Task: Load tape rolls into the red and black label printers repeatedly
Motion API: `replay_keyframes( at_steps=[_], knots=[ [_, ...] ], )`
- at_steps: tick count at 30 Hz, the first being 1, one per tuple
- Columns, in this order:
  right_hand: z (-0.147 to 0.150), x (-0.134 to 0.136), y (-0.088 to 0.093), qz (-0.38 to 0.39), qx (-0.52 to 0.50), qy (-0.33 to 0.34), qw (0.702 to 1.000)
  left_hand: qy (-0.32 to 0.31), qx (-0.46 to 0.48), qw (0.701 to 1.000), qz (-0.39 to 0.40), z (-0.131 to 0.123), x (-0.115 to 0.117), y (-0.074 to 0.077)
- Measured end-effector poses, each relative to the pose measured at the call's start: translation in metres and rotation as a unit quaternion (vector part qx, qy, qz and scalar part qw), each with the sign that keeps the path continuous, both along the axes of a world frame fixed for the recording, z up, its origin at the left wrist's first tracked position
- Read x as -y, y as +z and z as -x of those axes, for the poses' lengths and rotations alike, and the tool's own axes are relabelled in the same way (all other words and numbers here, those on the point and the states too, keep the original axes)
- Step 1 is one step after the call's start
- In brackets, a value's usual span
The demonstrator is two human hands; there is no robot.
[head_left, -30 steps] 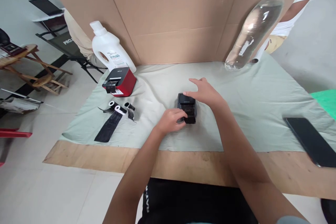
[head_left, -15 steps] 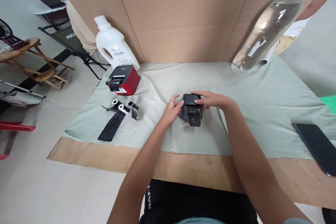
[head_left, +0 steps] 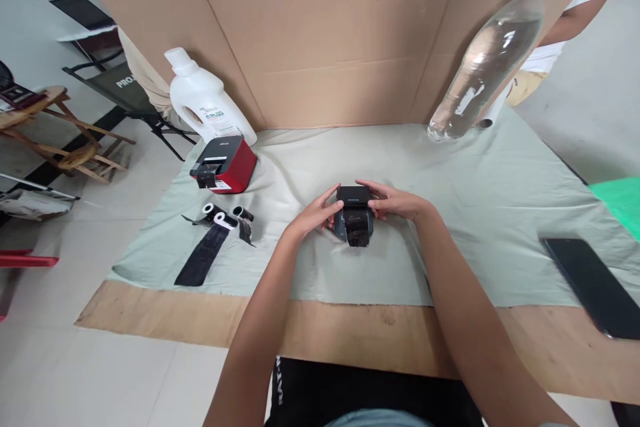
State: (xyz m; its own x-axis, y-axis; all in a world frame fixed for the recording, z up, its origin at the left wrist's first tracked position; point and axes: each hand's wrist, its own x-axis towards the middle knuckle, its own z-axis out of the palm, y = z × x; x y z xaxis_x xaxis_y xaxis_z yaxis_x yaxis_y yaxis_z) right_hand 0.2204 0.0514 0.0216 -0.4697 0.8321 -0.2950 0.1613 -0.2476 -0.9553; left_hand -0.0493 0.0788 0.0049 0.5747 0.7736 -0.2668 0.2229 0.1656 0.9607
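A small black label printer (head_left: 354,213) sits mid-table on the pale green cloth (head_left: 450,213), a dark strip of tape hanging from its front slot. My left hand (head_left: 313,217) grips its left side with thumb and fingers. My right hand (head_left: 393,201) holds its right side, fingers curled on the top edge. Both hands are closed on the printer.
A red and black printer (head_left: 223,164) stands at the back left beside a white jug (head_left: 203,104). Small tape rolls (head_left: 226,218) and a black strip (head_left: 203,257) lie to the left. A clear bottle (head_left: 485,57) leans at the back right, a phone (head_left: 593,285) lies right. A cardboard wall (head_left: 325,33) stands behind.
My left hand moved from the printer's front to its left side, and my right hand came down from above to grip the right side. The printer stays about where it was.
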Motion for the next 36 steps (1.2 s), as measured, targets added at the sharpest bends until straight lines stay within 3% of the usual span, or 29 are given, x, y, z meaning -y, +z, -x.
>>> replay_keyframes(
  at_steps=[10, 21, 36],
  knots=[
    [0.001, -0.001, -0.004, 0.015, -0.025, -0.020, 0.999, 0.048, -0.011, 0.999, 0.009, -0.009, 0.001, -0.004],
    [0.000, -0.003, -0.007, 0.048, -0.043, -0.022, 0.998, 0.051, -0.012, 0.998, -0.024, -0.009, 0.007, -0.012],
    [-0.003, -0.005, -0.013, 0.028, -0.015, 0.005, 0.999, 0.066, -0.030, 0.997, -0.006, -0.009, 0.013, 0.002]
  ],
)
